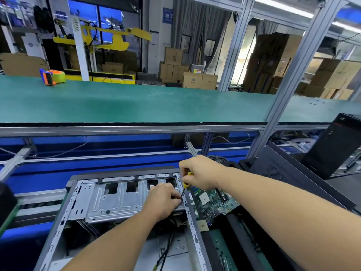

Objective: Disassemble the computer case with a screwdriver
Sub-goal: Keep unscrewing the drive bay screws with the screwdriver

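An open computer case (82, 204) lies on its side in front of me, its grey metal drive cage (117, 200) facing up. My right hand (199, 173) grips the yellow-and-black handle of a screwdriver (185, 185), and the dark shaft slants down to the cage's right edge. My left hand (163, 200) rests on the cage with its fingers curled around the screwdriver's tip; the tip and any screw are hidden beneath them.
A green motherboard (213, 202) lies just right of the case. Dark case panels (293, 173) and another black case (336, 149) stand at the right. A raised green bench (136, 102) with a tape dispenser (52, 76) runs behind. Aluminium posts (289, 75) rise at the right.
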